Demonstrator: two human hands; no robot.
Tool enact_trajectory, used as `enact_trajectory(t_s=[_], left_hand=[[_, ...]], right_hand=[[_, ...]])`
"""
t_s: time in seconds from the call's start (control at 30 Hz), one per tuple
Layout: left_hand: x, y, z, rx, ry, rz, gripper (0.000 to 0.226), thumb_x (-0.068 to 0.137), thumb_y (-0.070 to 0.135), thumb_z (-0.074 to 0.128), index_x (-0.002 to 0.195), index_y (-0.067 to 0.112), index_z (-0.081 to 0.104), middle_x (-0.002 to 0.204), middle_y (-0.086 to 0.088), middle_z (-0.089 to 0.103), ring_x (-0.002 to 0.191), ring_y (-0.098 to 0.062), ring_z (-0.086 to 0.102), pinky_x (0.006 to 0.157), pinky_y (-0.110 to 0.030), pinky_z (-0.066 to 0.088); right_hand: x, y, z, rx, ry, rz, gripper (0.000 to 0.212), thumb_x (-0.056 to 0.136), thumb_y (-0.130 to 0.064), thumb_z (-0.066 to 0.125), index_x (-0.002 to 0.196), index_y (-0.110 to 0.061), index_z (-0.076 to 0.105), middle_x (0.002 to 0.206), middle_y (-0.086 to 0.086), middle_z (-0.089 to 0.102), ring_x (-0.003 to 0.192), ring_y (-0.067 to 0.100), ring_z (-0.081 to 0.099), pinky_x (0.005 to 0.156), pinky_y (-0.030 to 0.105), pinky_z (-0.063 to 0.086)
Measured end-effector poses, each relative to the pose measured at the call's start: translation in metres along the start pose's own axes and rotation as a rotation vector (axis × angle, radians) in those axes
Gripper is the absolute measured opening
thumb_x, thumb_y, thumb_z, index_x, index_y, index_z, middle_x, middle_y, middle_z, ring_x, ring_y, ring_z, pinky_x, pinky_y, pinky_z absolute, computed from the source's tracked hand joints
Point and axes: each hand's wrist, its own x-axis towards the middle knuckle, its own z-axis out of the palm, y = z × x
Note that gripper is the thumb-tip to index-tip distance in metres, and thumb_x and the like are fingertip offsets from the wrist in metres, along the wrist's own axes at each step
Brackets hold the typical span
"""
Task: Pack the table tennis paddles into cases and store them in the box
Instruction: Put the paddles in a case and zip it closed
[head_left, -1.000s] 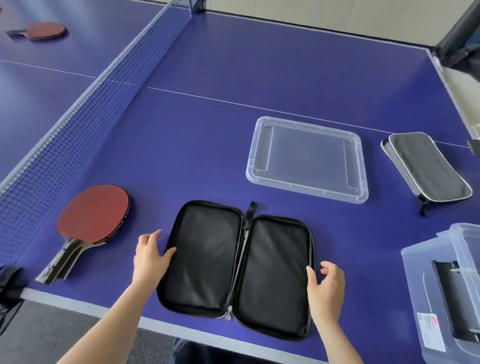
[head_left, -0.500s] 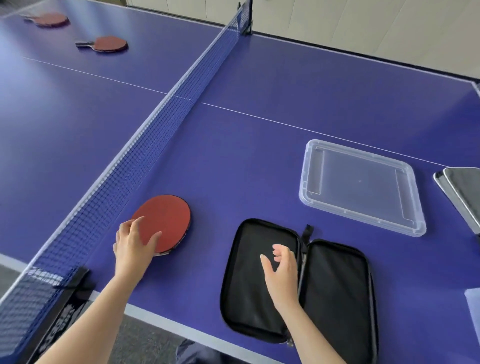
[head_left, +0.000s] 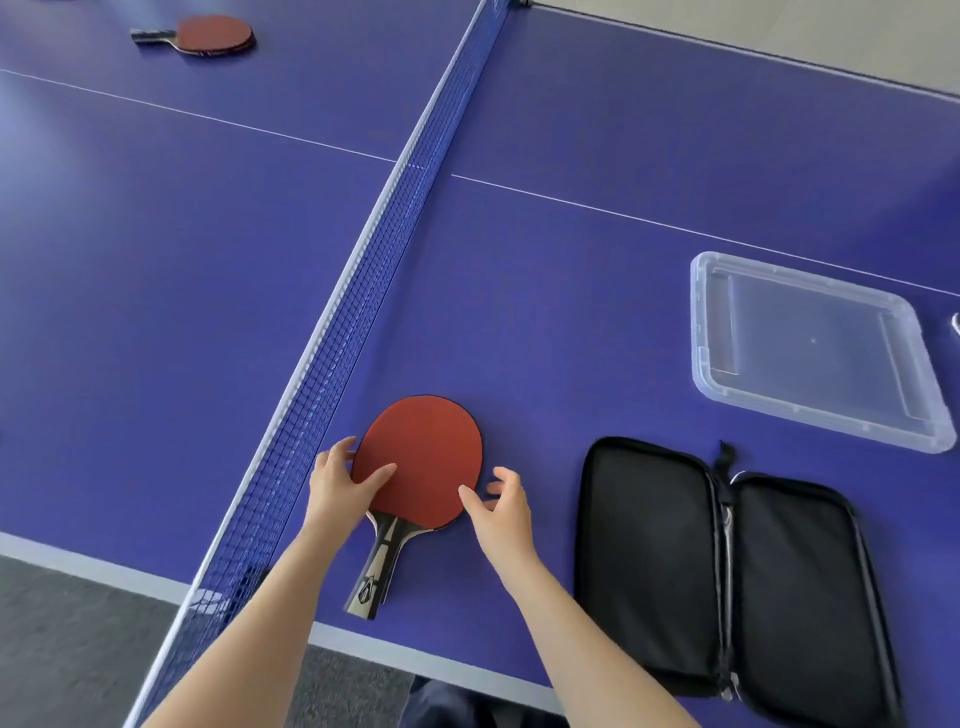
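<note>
A red-faced paddle (head_left: 427, 451) lies flat on the blue table, its handle pointing at the near edge. My left hand (head_left: 336, 484) grips the blade's left edge, thumb on the red rubber and fingers curled round the rim. My right hand (head_left: 503, 512) is at the blade's lower right edge with fingers spread, its thumb tip just touching the rim. A black zip case (head_left: 727, 571) lies spread open and empty to the right of the paddle. The box is out of view.
The net (head_left: 363, 291) runs just left of my left hand. A clear plastic lid (head_left: 810, 343) lies beyond the case. Another red paddle (head_left: 213, 34) rests far across the net. The table's near edge (head_left: 363, 642) is close to the handle.
My view has swung left. My left hand has closed on the paddle's edge, and my right hand has left the open case and come over to the paddle's right side.
</note>
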Motion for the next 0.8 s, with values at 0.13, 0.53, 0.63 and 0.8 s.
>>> enact_trajectory(t_s=[0.13,0.53,0.63,0.8], left_hand=[[0.01,0.001,0.0,-0.031,-0.019,-0.025,0.055,0.078,0.025,0.079,0.126,0.013,0.056,0.116,-0.003,0.045,0.099,-0.024,0.057,0.09,-0.036,0.049],[0.0,0.013,0.009,-0.104,0.038,-0.022,0.053,0.077,0.024,0.079,0.125,0.014,0.057,0.112,-0.001,0.045,0.104,-0.026,0.057,0.092,-0.038,0.048],[-0.01,0.027,0.017,-0.14,0.04,-0.004,0.052,0.077,0.025,0.079,0.124,0.016,0.057,0.112,0.001,0.045,0.103,-0.024,0.057,0.092,-0.038,0.048],[-0.04,0.062,0.049,-0.189,0.001,0.049,0.053,0.077,0.027,0.079,0.123,0.017,0.056,0.113,0.002,0.045,0.1,-0.021,0.058,0.089,-0.037,0.051]], right_hand=[[0.006,-0.009,0.021,-0.022,0.065,0.044,0.048,0.086,-0.028,0.067,0.126,-0.011,0.048,0.121,0.006,0.052,0.102,0.018,0.056,0.09,0.033,0.049],[0.012,-0.012,0.016,0.015,0.112,0.111,0.047,0.084,-0.026,0.069,0.126,-0.016,0.049,0.119,0.004,0.049,0.096,0.015,0.052,0.082,0.028,0.05],[0.009,-0.013,-0.004,0.041,0.13,0.078,0.048,0.084,-0.028,0.07,0.127,-0.018,0.05,0.12,0.003,0.051,0.102,0.017,0.055,0.088,0.032,0.052],[0.001,-0.007,-0.062,0.081,0.159,0.032,0.049,0.084,-0.027,0.07,0.128,-0.018,0.051,0.122,0.005,0.054,0.108,0.02,0.056,0.093,0.038,0.052]])
